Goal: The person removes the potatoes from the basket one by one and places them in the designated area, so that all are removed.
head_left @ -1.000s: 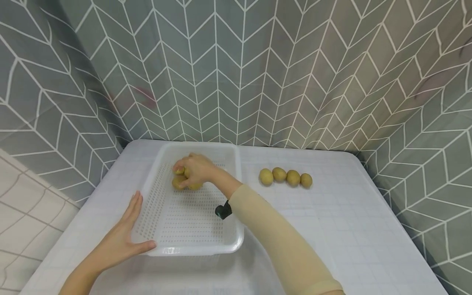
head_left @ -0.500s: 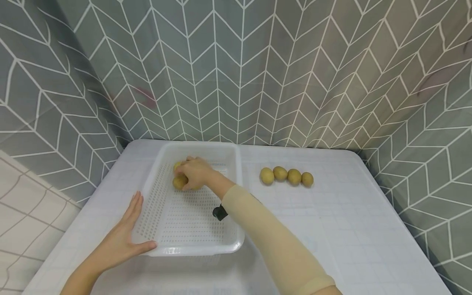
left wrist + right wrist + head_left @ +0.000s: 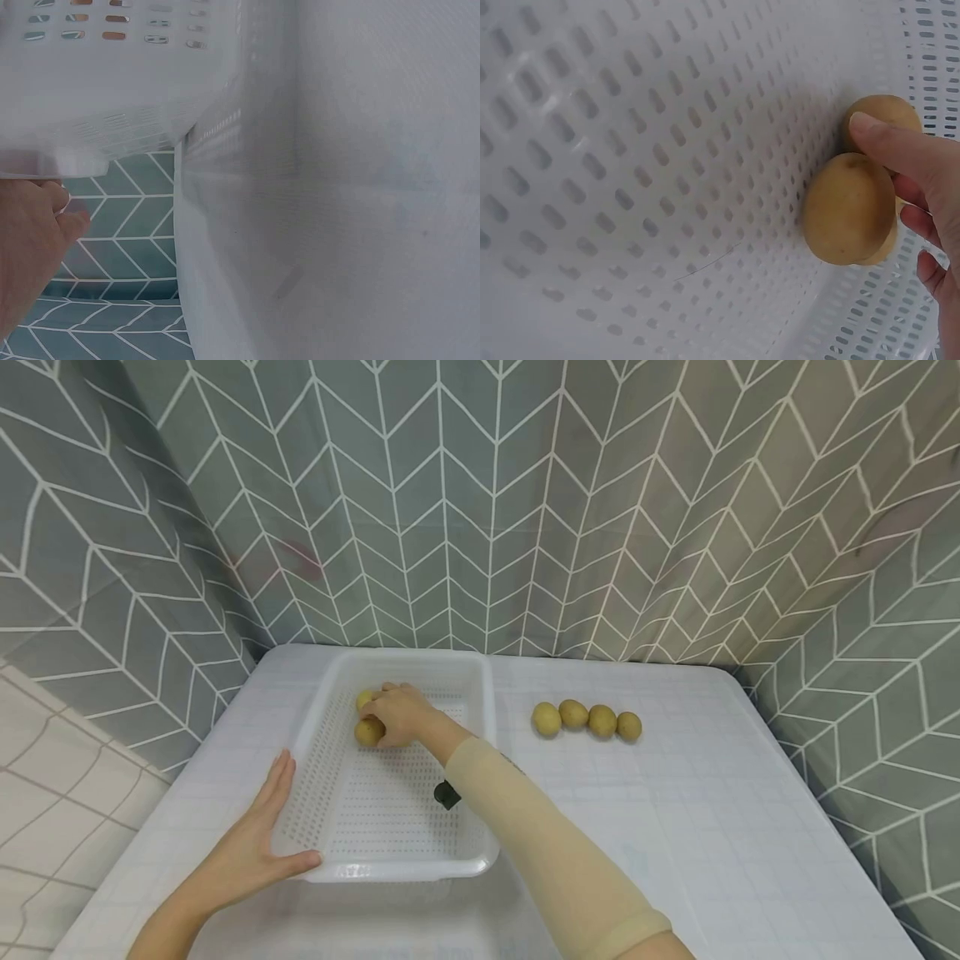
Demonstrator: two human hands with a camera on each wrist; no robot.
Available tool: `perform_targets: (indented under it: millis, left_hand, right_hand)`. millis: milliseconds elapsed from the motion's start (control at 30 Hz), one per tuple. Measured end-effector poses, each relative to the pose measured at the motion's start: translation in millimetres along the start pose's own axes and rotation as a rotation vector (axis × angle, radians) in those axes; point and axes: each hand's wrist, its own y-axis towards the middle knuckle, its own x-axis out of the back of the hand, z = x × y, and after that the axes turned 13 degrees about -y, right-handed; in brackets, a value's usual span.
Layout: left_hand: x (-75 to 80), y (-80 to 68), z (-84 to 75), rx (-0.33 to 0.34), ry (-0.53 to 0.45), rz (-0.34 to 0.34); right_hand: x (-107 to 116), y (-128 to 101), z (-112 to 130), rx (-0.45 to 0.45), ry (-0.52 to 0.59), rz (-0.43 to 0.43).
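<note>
A white perforated plastic basket (image 3: 397,870) holds several potatoes (image 3: 369,732) near its back left. My right hand (image 3: 401,714) reaches down over them. In the right wrist view, its thumb lies on the farther potato (image 3: 891,111) and its fingers curl in beside the group. Closer to that camera, another potato (image 3: 850,210) sits against the perforated basket floor, partly covering a potato behind it. Along the basket's left side, my left hand (image 3: 251,839) rests with straight fingers and its thumb spread to the front rim. The left wrist view shows the basket's underside (image 3: 112,82) above that hand.
Right of the basket, several more potatoes (image 3: 588,720) sit in a row on the white-covered table (image 3: 675,793). Grey chevron-patterned curtains (image 3: 480,510) enclose the back and sides. A small black device (image 3: 447,794) sits at the right sleeve's underside.
My right hand's fingers have drawn back and closed in over the potatoes, covering more of them. The left hand stays at the basket's side, and the row of potatoes is unchanged.
</note>
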Motion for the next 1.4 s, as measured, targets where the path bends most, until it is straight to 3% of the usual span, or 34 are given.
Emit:
perform_targets:
  millis: [233, 633, 1000, 1167, 1400]
  left_hand:
    - [-1.0, 0.0, -1.0, 0.001, 0.006, -0.004]
    - [-1.9, -0.3, -1.1, 0.002, 0.015, -0.007]
    - [-0.7, 0.6, -1.2, -0.010, 0.029, -0.007]
    - [-1.5, -0.1, 0.2, -0.019, 0.042, -0.013]
    - [-2.2, 1.0, -0.3, -0.008, 0.040, -0.012]
  right_hand:
    - [-6.1, 5.1, 4.5, 0.039, -0.099, -0.008]
    - [-4.8, 4.1, 4.0, 0.068, -0.052, -0.015]
    - [9.6, -2.6, -0.7, 0.105, 0.042, -0.046]
    - [17.4, -9.1, -4.7, 0.111, 0.082, -0.126]
    - [35.6, -25.6, -9.2, 0.043, 0.256, -0.227]
